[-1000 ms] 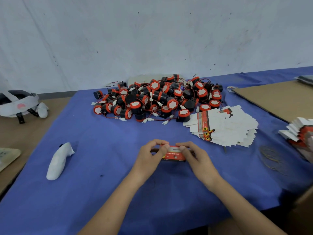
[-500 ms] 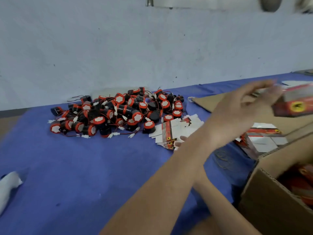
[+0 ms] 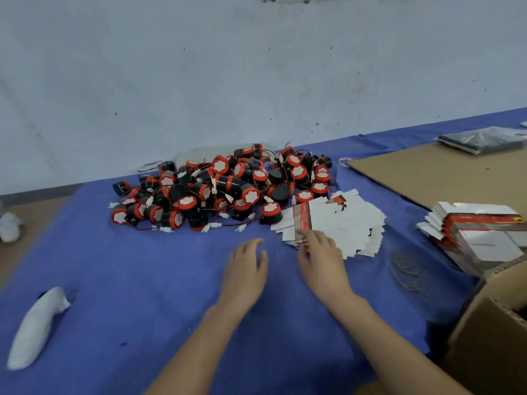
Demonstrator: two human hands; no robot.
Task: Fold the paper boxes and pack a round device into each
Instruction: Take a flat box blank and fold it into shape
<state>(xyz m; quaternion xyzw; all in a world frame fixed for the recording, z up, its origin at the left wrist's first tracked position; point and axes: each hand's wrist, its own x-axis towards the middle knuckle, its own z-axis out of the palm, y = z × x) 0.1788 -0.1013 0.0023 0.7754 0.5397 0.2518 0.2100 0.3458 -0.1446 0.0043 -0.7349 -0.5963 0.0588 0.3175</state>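
Observation:
A heap of round black-and-red devices [image 3: 225,186] with thin wires lies at the back of the blue cloth. To its right spreads a fanned stack of flat white-and-red paper boxes [image 3: 342,220]. My right hand [image 3: 320,256] rests on the near left edge of that stack, its fingertips touching the flat boxes without a clear grip. A little to its left, my left hand [image 3: 246,265] hovers palm down over the blue cloth, fingers apart and empty.
A second pile of flat boxes [image 3: 479,232] sits at the right, above an open cardboard carton [image 3: 490,334]. A brown cardboard sheet [image 3: 433,172] covers the back right. Rubber bands [image 3: 407,266] lie near the carton. A white object [image 3: 34,329] lies at front left.
The folded box held in both hands a second ago was carried right toward the carton and is gone from my hands. Both hands are back over the cloth, the right one on the flat boxes.

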